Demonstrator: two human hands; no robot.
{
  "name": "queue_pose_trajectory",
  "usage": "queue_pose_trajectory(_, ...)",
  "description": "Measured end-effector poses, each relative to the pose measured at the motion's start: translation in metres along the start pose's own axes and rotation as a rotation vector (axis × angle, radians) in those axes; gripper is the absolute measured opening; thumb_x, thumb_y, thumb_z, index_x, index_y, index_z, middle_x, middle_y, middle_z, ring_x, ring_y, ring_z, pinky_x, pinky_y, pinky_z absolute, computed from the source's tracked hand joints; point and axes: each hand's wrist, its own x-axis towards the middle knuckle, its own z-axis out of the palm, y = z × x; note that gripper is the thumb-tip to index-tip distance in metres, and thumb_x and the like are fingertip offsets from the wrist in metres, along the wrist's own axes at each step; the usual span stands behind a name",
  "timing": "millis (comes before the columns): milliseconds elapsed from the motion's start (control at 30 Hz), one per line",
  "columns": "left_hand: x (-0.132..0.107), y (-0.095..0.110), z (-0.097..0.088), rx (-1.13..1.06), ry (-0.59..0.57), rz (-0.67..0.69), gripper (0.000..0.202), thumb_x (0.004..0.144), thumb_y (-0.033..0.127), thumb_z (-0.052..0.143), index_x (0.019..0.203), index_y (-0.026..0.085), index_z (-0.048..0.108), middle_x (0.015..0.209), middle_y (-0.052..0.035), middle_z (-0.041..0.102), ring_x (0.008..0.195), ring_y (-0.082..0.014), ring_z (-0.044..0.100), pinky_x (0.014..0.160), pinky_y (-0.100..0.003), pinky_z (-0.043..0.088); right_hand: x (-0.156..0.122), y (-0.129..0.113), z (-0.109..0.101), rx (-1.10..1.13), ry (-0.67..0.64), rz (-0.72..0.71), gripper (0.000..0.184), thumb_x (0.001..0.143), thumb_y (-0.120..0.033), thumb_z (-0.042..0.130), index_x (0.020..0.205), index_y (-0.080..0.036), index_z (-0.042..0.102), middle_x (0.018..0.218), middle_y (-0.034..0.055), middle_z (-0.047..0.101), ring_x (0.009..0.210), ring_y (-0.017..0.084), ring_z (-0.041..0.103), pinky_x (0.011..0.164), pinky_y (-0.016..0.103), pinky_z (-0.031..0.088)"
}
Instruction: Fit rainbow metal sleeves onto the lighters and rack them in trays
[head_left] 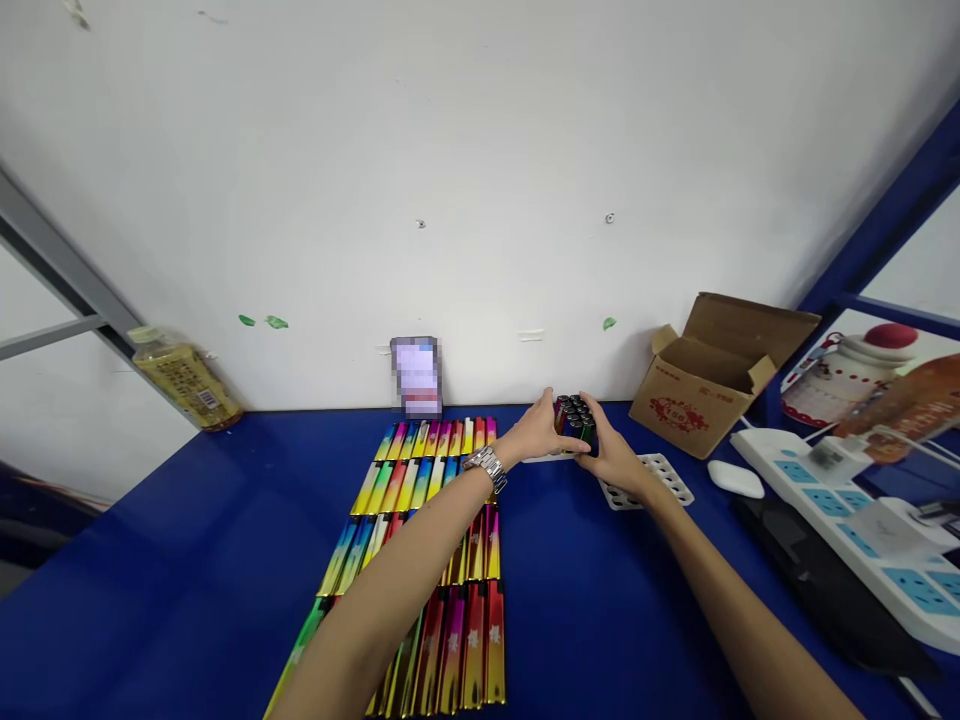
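Both my hands reach to the far middle of the blue table (187,560) and close round a tight bundle of dark lighters (574,417) standing upright. My left hand (537,430), with a metal watch on its wrist, grips the bundle's left side. My right hand (611,452) grips its right side. The bundle stands on a white tray (544,458) of which only an edge shows. Rows of shiny rainbow-coloured lighters (431,560) lie flat under and left of my left forearm.
An empty white slotted tray (660,478) lies right of my hands. An open cardboard box (712,375) stands behind it. A white mouse (735,478), a power strip (847,520) and a dark pad lie at right. A bottle (184,380) leans at back left.
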Motion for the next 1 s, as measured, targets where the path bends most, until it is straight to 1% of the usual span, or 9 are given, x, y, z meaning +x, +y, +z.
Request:
queue_pose_trajectory(100,0.007,0.002,0.004,0.023,-0.031,-0.015,0.089,0.061,0.049,0.076,0.130,0.009,0.037,0.124,-0.0213,0.054,0.112,-0.0364,0.052,0.091,-0.047,0.042,0.002,0.002,0.000,0.018,0.003,0.007,0.088,0.068,-0.017,0.050,0.147,-0.007,0.012,0.142,0.0228,0.040,0.124,0.030,0.048,0.100,0.045,0.038)
queue_pose_trajectory(167,0.007,0.003,0.004,0.037,-0.040,-0.004,0.069,0.066,0.046,0.072,0.119,0.012,0.044,0.109,-0.0149,0.060,0.098,-0.0311,0.057,0.080,-0.042,0.046,0.003,0.003,-0.001,0.019,-0.001,0.018,0.086,0.070,-0.019,0.051,0.147,-0.006,0.014,0.142,0.0232,0.038,0.127,0.030,0.044,0.103,0.045,0.035)
queue_pose_trajectory(233,0.006,0.003,0.004,0.033,-0.035,0.025,0.059,0.069,0.043,0.070,0.114,0.013,0.046,0.103,-0.0112,0.060,0.092,-0.0275,0.057,0.076,-0.038,0.045,0.003,0.005,-0.002,0.011,-0.011,0.023,0.086,0.073,-0.023,0.054,0.147,-0.008,0.014,0.143,0.0221,0.037,0.131,0.030,0.039,0.106,0.044,0.032)
queue_pose_trajectory(400,0.005,0.002,0.002,0.004,-0.038,0.070,0.058,0.069,0.040,0.072,0.114,0.014,0.046,0.099,-0.0077,0.060,0.087,-0.0230,0.056,0.075,-0.034,0.043,0.002,0.007,-0.002,-0.012,-0.026,0.014,0.082,0.080,-0.029,0.054,0.149,-0.013,0.012,0.140,0.0201,0.038,0.134,0.029,0.035,0.108,0.045,0.029)
queue_pose_trajectory(533,0.006,0.001,0.002,-0.019,-0.037,0.080,0.059,0.068,0.042,0.073,0.113,0.015,0.047,0.099,-0.0074,0.060,0.087,-0.0224,0.056,0.075,-0.033,0.043,0.002,0.010,0.000,-0.027,-0.024,0.000,0.081,0.083,-0.026,0.052,0.150,-0.014,0.008,0.140,0.0194,0.038,0.133,0.029,0.035,0.109,0.045,0.028)
queue_pose_trajectory(733,0.006,-0.004,0.004,-0.020,-0.010,0.064,0.062,0.067,0.044,0.073,0.115,0.015,0.047,0.101,-0.0085,0.059,0.086,-0.0224,0.056,0.070,-0.032,0.044,0.002,0.017,0.002,-0.020,-0.026,-0.028,0.085,0.081,-0.021,0.055,0.150,-0.020,0.005,0.141,0.0165,0.037,0.133,0.030,0.034,0.109,0.049,0.026)
queue_pose_trajectory(867,0.009,-0.007,-0.001,-0.132,0.074,0.132,0.058,0.073,0.043,0.070,0.118,0.017,0.045,0.103,-0.0081,0.060,0.091,-0.0220,0.058,0.076,-0.033,0.046,0.002,0.019,0.002,-0.007,-0.025,-0.022,0.086,0.080,-0.021,0.056,0.150,-0.022,0.007,0.142,0.0148,0.036,0.133,0.030,0.034,0.109,0.048,0.027)
queue_pose_trajectory(933,0.010,-0.009,-0.003,-0.109,0.098,0.155,0.053,0.075,0.041,0.068,0.117,0.017,0.047,0.103,-0.0083,0.061,0.094,-0.0231,0.059,0.081,-0.036,0.046,0.003,0.020,0.001,-0.007,-0.022,-0.011,0.085,0.080,-0.022,0.056,0.150,-0.022,0.008,0.143,0.0145,0.036,0.134,0.030,0.034,0.110,0.048,0.026)
queue_pose_trajectory(1000,0.009,-0.009,-0.003,-0.071,0.082,0.153,0.050,0.077,0.041,0.066,0.117,0.017,0.048,0.105,-0.0091,0.062,0.097,-0.0246,0.059,0.084,-0.037,0.046,0.003,0.020,0.001,-0.010,-0.028,-0.005,0.085,0.080,-0.022,0.056,0.150,-0.023,0.008,0.143,0.0141,0.036,0.134,0.030,0.034,0.110,0.048,0.026)
